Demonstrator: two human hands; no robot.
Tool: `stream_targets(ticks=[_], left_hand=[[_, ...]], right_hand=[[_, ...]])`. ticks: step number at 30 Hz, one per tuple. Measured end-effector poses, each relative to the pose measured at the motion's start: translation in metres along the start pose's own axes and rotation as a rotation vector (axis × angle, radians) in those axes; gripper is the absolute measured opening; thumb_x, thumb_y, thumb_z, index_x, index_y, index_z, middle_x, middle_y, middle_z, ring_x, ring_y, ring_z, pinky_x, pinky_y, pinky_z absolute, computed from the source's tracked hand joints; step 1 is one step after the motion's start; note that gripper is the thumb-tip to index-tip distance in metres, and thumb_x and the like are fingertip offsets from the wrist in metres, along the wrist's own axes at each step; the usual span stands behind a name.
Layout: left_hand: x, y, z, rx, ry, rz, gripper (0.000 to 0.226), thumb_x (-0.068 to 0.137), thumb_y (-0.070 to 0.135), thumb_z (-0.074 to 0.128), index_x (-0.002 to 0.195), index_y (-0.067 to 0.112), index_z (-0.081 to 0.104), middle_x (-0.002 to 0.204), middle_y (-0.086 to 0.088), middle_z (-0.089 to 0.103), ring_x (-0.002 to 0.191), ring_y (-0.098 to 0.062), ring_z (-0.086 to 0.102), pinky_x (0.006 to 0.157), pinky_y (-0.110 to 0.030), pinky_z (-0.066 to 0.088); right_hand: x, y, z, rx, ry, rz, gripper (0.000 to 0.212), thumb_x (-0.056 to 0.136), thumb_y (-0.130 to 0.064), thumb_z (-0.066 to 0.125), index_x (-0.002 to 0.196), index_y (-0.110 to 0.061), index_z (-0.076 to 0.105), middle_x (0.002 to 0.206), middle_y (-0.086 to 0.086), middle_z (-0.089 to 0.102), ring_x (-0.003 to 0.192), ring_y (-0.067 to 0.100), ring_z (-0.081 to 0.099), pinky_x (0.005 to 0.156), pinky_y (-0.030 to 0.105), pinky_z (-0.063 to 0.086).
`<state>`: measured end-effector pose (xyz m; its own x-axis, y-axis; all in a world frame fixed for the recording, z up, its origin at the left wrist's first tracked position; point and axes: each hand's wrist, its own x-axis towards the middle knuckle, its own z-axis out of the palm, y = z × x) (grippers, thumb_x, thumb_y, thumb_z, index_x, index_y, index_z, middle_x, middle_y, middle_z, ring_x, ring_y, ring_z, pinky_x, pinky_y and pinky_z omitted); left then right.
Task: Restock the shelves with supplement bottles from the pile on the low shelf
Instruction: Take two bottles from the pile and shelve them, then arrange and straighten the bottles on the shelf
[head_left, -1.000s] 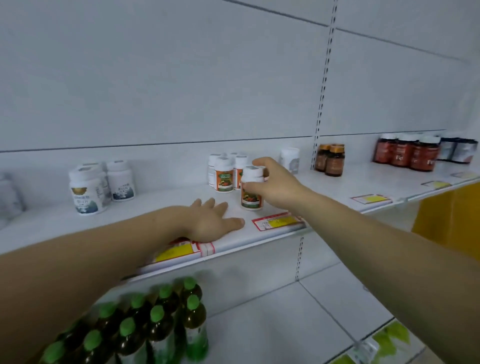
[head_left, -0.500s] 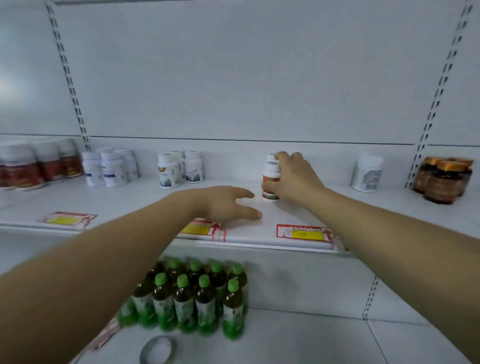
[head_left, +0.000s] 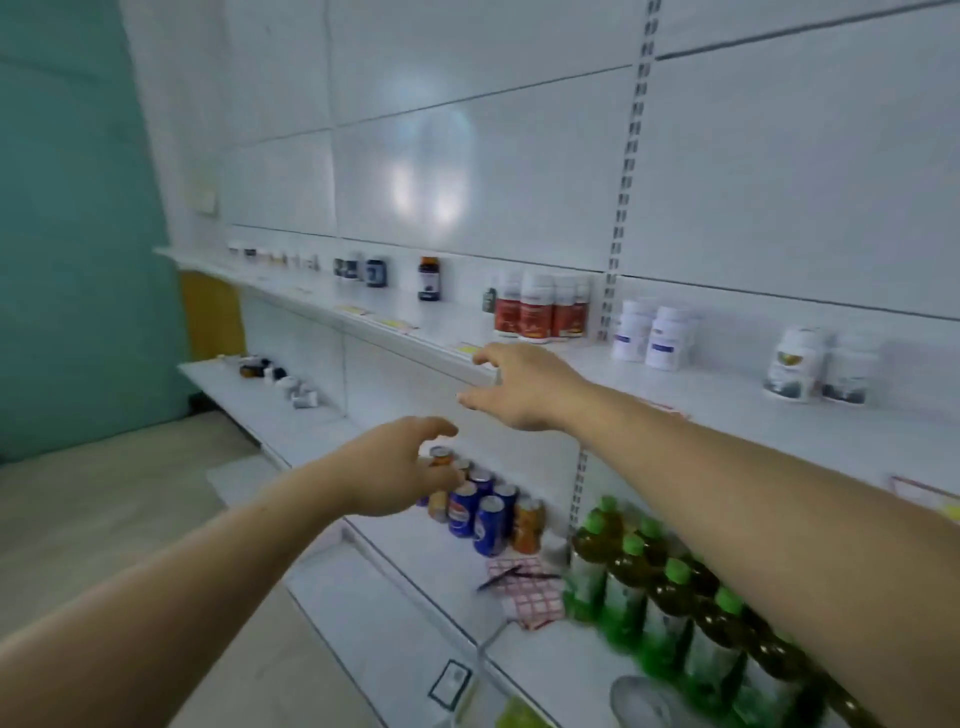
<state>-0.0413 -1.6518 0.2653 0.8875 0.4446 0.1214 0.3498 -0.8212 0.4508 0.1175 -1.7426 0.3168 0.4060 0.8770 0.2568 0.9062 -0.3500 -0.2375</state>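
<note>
Right now both your hands are empty, fingers loosely spread: your right hand (head_left: 519, 387) by the upper shelf (head_left: 457, 358) edge, your left hand (head_left: 400, 470) lower, and the loose supplement bottles (head_left: 283, 376) lie far left on the low shelf (head_left: 234, 384).

Two bare forearms, unsleeved as far back as the frame's lower corners, ending in a bare left hand (head_left: 395, 470) and a bare right hand (head_left: 519, 387), ungloved, with short nails, both blurred.
</note>
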Motion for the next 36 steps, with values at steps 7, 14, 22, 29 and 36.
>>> stream_targets(ticks=[7,14,22,29,36], left_hand=[[-0.039,-0.226,-0.066,0.023,0.053,-0.300,0.055,0.085,0.048,0.059,0.134,0.028,0.045,0.136,0.001,0.048,0.114,-0.016,0.051,0.090,-0.025,0.037],[0.024,-0.383,-0.080,-0.019,0.046,-0.446,0.055,0.086,0.046,0.058,0.135,0.026,0.044,0.138,-0.002,0.047,0.118,-0.021,0.051,0.092,-0.027,0.037],[0.190,-0.528,-0.059,-0.014,0.002,-0.396,0.056,0.087,0.042,0.060,0.136,0.023,0.043,0.142,-0.003,0.039,0.126,-0.023,0.041,0.105,-0.037,0.035],[0.305,-0.654,-0.080,-0.059,-0.136,-0.363,0.061,0.086,0.046,0.059,0.140,0.027,0.038,0.146,-0.001,0.036,0.131,-0.021,0.038,0.106,-0.033,0.033],[0.412,-0.817,-0.084,-0.249,-0.272,-0.335,0.062,0.088,0.043,0.059,0.142,0.026,0.035,0.151,0.003,0.029,0.136,-0.015,0.029,0.105,-0.023,0.022]], right_hand=[[0.150,-0.154,0.143,0.013,-0.265,-0.096,0.067,0.084,-0.058,0.055,0.141,-0.025,0.040,0.146,0.005,0.042,0.126,0.026,0.044,0.092,0.035,0.037],[0.280,-0.192,0.254,0.109,-0.292,-0.043,0.065,0.086,-0.057,0.053,0.139,-0.022,0.041,0.144,0.006,0.044,0.126,0.025,0.045,0.094,0.034,0.038],[0.473,-0.170,0.377,0.240,-0.182,0.041,0.063,0.089,-0.056,0.050,0.139,-0.020,0.041,0.144,0.004,0.043,0.127,0.026,0.043,0.101,0.039,0.039],[0.629,-0.157,0.458,0.288,-0.241,0.275,0.064,0.086,-0.056,0.052,0.136,-0.017,0.046,0.139,0.008,0.049,0.122,0.029,0.049,0.093,0.037,0.042],[0.757,-0.173,0.560,0.352,-0.239,0.504,0.068,0.087,-0.055,0.050,0.141,-0.016,0.037,0.142,0.010,0.044,0.125,0.030,0.046,0.093,0.037,0.041]])
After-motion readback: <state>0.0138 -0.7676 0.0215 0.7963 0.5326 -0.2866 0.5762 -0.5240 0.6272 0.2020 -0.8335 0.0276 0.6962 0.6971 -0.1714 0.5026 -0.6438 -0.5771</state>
